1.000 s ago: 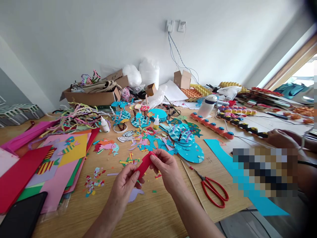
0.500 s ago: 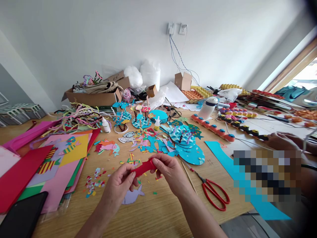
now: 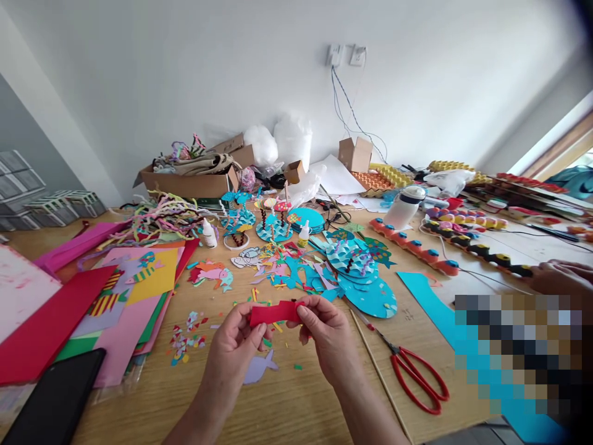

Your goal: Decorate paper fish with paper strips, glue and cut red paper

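Observation:
A small strip of red paper (image 3: 274, 314) is stretched between my two hands above the wooden table. My left hand (image 3: 237, 337) pinches its left end between thumb and fingers. The right end is held by my right hand (image 3: 323, 330), also in a pinch. Beneath my left hand lies a purple paper fish (image 3: 260, 367), partly covered. Small paper scraps (image 3: 185, 339) are scattered to the left of my hands. Red-handled scissors (image 3: 419, 377) and a thin wooden stick (image 3: 377, 364) lie to the right.
Coloured paper sheets (image 3: 125, 334) and a black phone (image 3: 55, 398) lie at left. Behind are glue bottles (image 3: 209, 233), blue paper discs (image 3: 370, 295) and a cardboard box (image 3: 189, 183). Another person's hand (image 3: 558, 276) touches a painted egg-carton strip (image 3: 482, 250) at right.
The view has shifted, so most things appear further right or left of before. The red strip has turned from slanted to nearly level, still held in both my hands.

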Motion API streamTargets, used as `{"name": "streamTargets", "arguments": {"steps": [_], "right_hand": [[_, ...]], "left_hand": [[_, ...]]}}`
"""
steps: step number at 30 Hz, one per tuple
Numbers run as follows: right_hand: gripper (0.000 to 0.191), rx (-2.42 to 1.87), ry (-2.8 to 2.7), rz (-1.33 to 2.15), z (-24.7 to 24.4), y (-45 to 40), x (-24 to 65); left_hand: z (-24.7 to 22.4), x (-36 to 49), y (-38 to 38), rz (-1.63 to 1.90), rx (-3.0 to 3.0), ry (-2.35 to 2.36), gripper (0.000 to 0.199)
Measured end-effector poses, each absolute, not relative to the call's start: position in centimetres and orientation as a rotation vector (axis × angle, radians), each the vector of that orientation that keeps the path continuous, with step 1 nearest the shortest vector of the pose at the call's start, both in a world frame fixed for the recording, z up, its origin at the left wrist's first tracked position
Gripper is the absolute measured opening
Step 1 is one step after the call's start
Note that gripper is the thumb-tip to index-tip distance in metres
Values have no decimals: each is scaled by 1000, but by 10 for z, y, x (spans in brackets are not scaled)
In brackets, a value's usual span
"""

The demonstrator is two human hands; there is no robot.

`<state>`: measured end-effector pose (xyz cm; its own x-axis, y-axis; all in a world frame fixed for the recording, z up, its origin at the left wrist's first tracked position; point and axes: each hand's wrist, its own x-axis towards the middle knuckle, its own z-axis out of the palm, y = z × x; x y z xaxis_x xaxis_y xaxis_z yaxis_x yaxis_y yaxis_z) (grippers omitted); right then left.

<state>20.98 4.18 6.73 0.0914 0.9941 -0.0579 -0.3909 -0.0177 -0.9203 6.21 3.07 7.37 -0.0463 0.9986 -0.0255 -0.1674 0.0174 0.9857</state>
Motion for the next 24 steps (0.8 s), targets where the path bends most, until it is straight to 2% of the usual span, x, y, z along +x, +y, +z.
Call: {"name": "streamTargets", "arguments": {"steps": [18, 21, 24], "right_hand": [[24, -985, -804, 1282, 62, 39, 208], [19, -1024, -925, 1200, 64, 38, 210], [5, -1030, -1182, 967, 74, 32, 212]], "left_hand": [[71, 60, 35, 1410, 959, 1043, 16], [69, 58, 36, 1427, 959, 1052, 14], [70, 56, 37, 1483, 909, 1036, 19]]}}
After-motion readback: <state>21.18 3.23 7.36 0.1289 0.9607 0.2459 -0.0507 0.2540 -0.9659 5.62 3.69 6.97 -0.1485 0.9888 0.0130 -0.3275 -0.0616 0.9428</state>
